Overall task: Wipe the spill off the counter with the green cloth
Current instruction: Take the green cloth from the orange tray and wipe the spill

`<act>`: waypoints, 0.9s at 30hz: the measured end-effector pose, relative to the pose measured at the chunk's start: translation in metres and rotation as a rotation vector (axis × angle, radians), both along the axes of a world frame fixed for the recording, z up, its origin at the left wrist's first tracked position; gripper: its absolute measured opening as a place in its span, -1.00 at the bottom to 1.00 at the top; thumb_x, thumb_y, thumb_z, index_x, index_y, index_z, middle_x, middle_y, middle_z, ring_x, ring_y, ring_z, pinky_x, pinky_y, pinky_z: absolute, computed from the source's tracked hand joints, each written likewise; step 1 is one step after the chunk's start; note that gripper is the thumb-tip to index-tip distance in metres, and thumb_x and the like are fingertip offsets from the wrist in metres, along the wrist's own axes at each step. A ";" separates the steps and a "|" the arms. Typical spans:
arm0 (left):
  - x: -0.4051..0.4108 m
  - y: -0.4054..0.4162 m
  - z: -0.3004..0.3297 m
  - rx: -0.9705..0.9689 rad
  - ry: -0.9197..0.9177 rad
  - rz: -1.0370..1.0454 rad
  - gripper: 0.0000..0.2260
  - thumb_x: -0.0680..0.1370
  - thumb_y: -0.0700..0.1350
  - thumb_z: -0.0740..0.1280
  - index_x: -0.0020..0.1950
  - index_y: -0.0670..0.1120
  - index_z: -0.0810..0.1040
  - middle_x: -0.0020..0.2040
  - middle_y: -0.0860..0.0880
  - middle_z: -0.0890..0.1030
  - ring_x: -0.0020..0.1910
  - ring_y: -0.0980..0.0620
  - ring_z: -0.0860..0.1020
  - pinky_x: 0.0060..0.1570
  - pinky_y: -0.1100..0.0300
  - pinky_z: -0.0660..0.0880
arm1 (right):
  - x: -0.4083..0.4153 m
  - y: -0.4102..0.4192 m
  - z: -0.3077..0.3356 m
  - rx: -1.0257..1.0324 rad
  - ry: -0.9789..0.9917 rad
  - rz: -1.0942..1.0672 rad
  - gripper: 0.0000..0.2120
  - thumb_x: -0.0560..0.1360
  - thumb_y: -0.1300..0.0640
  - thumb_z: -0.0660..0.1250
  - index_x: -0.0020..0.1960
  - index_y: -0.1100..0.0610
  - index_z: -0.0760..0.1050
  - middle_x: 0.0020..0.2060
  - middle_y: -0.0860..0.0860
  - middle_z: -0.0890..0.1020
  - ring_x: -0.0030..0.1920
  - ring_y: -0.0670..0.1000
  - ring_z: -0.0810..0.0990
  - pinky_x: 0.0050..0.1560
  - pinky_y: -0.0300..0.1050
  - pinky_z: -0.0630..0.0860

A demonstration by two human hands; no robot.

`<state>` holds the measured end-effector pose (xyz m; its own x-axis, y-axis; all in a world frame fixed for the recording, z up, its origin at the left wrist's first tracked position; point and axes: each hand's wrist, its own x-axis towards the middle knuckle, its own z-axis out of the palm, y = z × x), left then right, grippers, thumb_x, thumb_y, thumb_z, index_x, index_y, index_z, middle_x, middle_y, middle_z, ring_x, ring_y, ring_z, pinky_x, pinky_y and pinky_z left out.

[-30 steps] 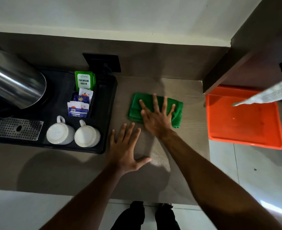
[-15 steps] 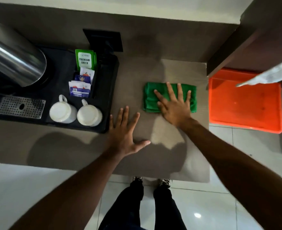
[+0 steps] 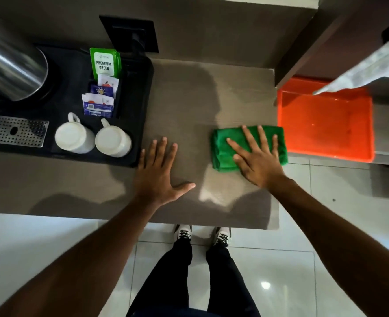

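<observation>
The folded green cloth (image 3: 222, 148) lies on the grey-brown counter (image 3: 189, 104) at its right edge, one corner just over the edge. My right hand (image 3: 256, 157) presses flat on top of it, fingers spread, and covers most of its middle. My left hand (image 3: 157, 173) rests flat on the bare counter to the left of the cloth, fingers apart and holding nothing. A shiny patch (image 3: 212, 191) shows on the counter between the two wrists; whether it is liquid or reflected light I cannot tell.
A black tray (image 3: 141, 92) on the left holds two upturned white cups (image 3: 74, 139), tea sachets (image 3: 104, 65), a steel kettle (image 3: 12, 69) and a metal grille (image 3: 12, 133). An orange tray (image 3: 326, 126) sits lower, right of the counter. Tiled floor lies below.
My right hand has slid the green cloth rightward and nearer to me, up to the counter's right edge. My left hand has stayed flat in about the same spot.
</observation>
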<state>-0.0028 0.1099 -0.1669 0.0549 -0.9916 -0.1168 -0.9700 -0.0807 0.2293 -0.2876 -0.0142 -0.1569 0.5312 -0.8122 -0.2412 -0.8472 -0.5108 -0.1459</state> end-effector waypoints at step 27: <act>-0.029 -0.049 0.051 0.033 0.114 -0.007 -0.08 0.41 0.44 0.19 0.62 -0.12 0.29 0.65 -0.17 0.24 0.63 -0.23 0.19 0.54 -0.35 0.12 | 0.001 0.035 0.076 0.317 -0.078 0.131 -0.47 0.39 0.10 0.46 0.35 -0.02 0.48 0.29 0.05 0.55 0.27 0.14 0.51 0.21 -0.08 0.44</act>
